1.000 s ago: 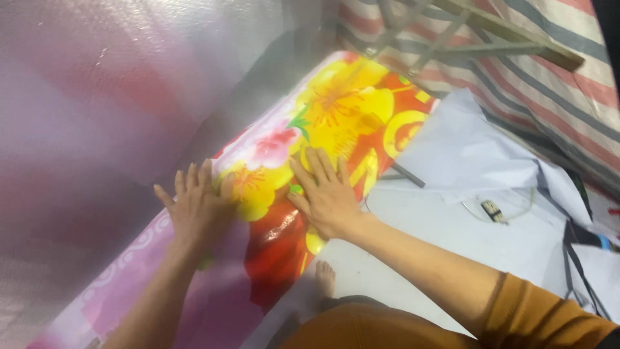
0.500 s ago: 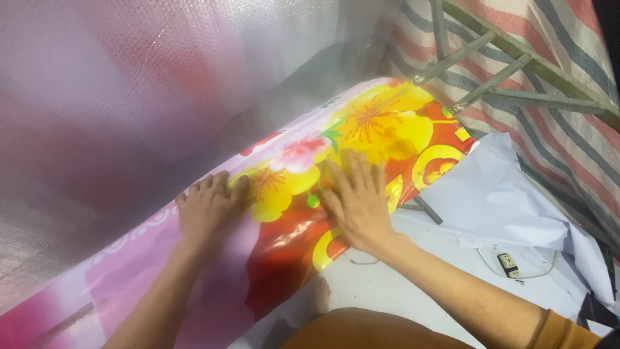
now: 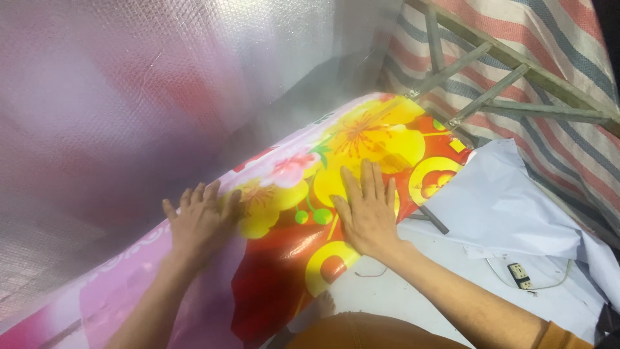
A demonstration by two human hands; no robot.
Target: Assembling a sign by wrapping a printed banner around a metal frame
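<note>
We press our left hand (image 3: 201, 223) and right hand (image 3: 369, 213), fingers spread flat, gripping nothing, on the glossy flowered roll (image 3: 336, 187) beside the bubble wrap (image 3: 129, 116); likely soft, slippery, best handled from both ends.

Both my hands lie flat, palms down, fingers stretched and slightly spread. My left hand (image 3: 200, 223) sits farther to my left, its fingers pointing up and away from me, the bare forearm running back toward the lower edge of view. My right hand (image 3: 369, 213) rests just beside it, fingers close together and pointing forward, wrist straight, the forearm reaching in from the lower right with an orange-brown sleeve near the elbow.
</note>
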